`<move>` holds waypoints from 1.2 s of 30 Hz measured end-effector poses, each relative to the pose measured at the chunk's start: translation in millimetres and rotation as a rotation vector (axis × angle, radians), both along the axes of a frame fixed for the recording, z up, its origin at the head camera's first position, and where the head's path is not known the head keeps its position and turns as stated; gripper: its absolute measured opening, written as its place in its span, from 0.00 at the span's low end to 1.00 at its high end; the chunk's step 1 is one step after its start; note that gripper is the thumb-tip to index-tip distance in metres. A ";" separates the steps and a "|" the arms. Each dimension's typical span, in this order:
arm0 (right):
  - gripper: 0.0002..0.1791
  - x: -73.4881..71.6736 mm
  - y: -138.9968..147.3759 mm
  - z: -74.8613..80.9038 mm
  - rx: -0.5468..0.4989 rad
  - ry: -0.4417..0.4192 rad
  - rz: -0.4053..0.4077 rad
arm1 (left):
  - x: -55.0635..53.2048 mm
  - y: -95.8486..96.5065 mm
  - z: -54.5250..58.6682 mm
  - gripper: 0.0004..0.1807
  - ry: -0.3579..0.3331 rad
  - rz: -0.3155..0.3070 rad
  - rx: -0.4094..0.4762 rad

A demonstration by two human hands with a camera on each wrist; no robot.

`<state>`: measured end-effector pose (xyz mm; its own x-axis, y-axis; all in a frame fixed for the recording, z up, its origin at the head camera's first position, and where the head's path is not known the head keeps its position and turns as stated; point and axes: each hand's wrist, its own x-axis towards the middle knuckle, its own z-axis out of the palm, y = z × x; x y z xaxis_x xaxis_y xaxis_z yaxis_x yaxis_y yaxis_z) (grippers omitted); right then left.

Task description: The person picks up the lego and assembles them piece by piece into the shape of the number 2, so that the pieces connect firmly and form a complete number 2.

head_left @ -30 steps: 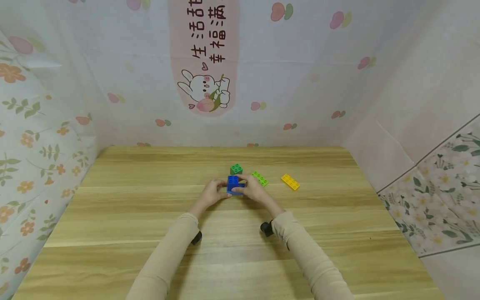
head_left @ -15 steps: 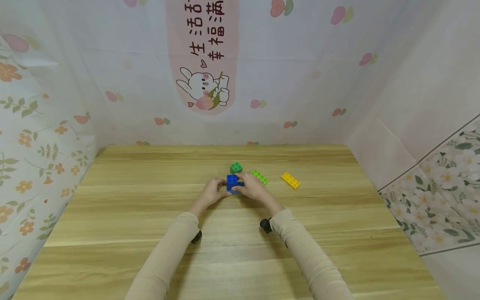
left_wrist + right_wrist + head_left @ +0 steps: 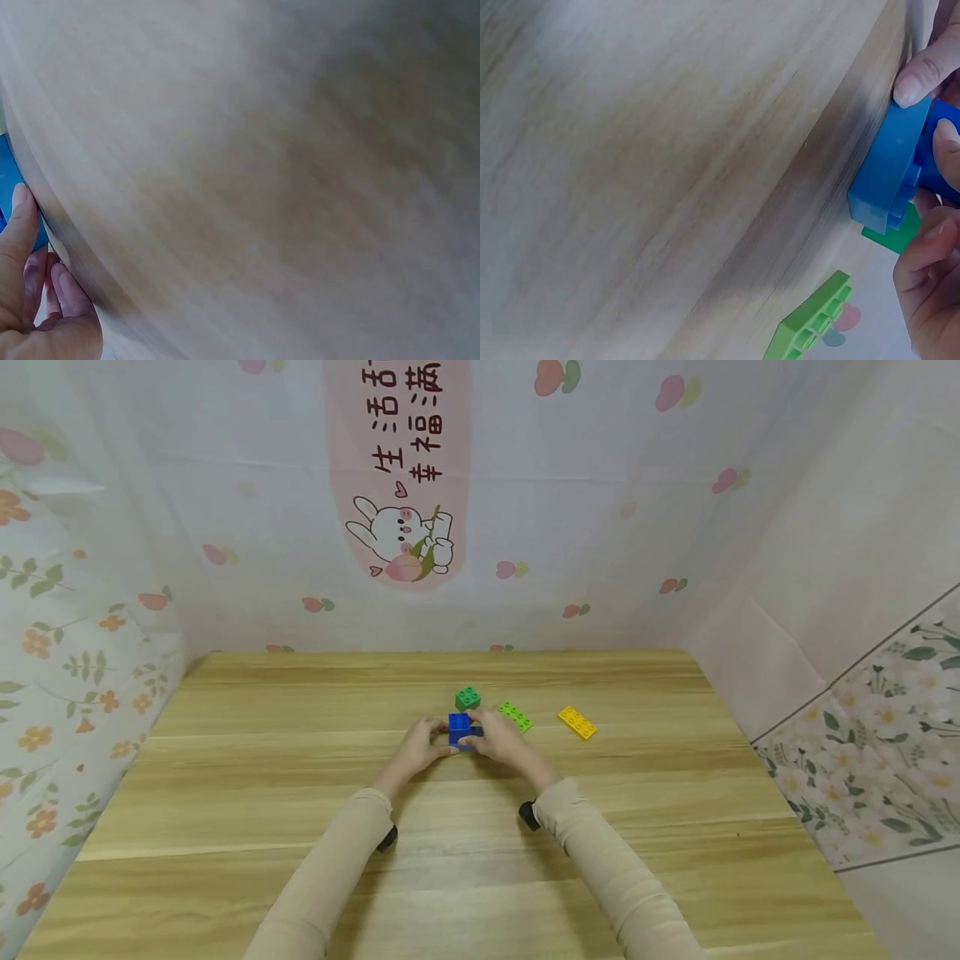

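Observation:
In the head view a small dark blue building brick (image 3: 459,723) sits at the left end of a longer, lighter blue brick (image 3: 886,166), whose studs show along its free end in the right wrist view. My right hand (image 3: 501,739) pinches the dark blue brick, thumb on its near side and fingers behind. From the other side my left hand (image 3: 422,746) grips the lighter brick, its thumb lying along the near face. The left wrist view catches only a corner of the lighter brick (image 3: 10,180) beside that thumb. My fingers hide much of both bricks.
Just behind the hands stands a green square brick (image 3: 468,697). A flat lime green brick (image 3: 515,717) lies by the right hand, and a flat yellow brick (image 3: 577,722) farther right. The wooden table (image 3: 300,693) ends at a patterned cloth backdrop (image 3: 600,527).
Both hands keep their hold on the blue bricks with hardly any movement. The whole head view has shifted slightly, so everything appears a little farther left.

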<state>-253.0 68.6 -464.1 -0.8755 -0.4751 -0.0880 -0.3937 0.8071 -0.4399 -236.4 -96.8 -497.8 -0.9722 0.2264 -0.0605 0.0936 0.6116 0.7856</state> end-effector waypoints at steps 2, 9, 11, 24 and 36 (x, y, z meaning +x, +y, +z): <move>0.31 0.7 -0.2 0.4 -0.005 0.008 -0.001 | -0.2 -0.3 0.6 0.22 -0.004 0.002 0.001; 0.19 5.9 2.8 -3.6 0.034 0.014 0.023 | 3.2 3.3 1.0 0.22 -0.036 0.006 0.007; 0.15 7.6 4.1 -5.9 0.061 0.010 0.025 | 5.1 5.5 -0.2 0.21 -0.049 0.007 0.016; 0.33 8.2 16.8 -13.8 -0.145 -0.128 -0.110 | 9.0 6.8 -2.0 0.22 -0.065 0.015 0.016; 0.34 6.7 60.1 -15.7 -0.296 -0.118 -0.283 | 2.5 1.4 -0.8 0.22 -0.018 0.010 0.018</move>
